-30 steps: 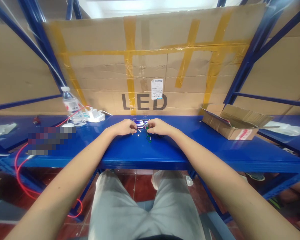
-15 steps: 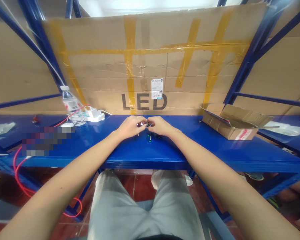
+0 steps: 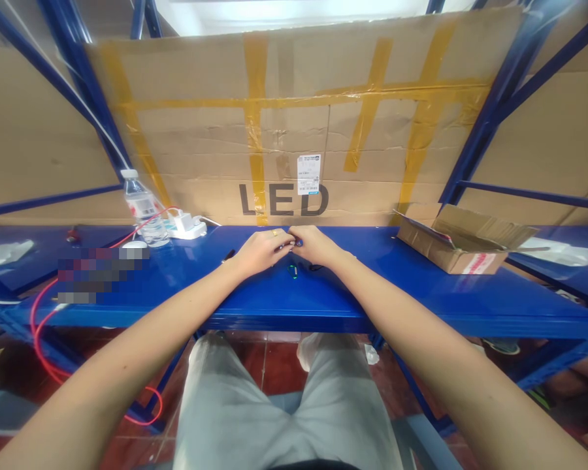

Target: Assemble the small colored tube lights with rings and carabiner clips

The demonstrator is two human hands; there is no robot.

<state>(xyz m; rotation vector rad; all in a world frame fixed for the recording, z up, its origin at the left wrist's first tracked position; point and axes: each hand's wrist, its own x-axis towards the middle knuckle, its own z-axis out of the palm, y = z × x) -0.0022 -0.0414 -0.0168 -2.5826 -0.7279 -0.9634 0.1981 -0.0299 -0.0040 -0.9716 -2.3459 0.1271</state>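
Note:
My left hand (image 3: 259, 251) and my right hand (image 3: 314, 245) meet at the middle of the blue metal shelf (image 3: 372, 287), fingertips pinched together on a small part (image 3: 291, 244) too tiny to name. A ring shows on a left finger. Just in front of the hands a small green ring-shaped piece (image 3: 293, 270) lies on the shelf, with a dark bit (image 3: 315, 267) to its right and a small dark piece (image 3: 229, 254) to the left of my left hand.
A water bottle (image 3: 140, 205) and a white power strip (image 3: 186, 226) with a red cable (image 3: 44, 326) stand at the back left. An open cardboard box (image 3: 463, 245) sits on the right. A taped cardboard sheet marked LED (image 3: 294, 130) closes the back.
My hands have drawn together from a short gap and now touch at the fingertips, slightly farther back. The purple-and-silver parts seen between them earlier no longer show.

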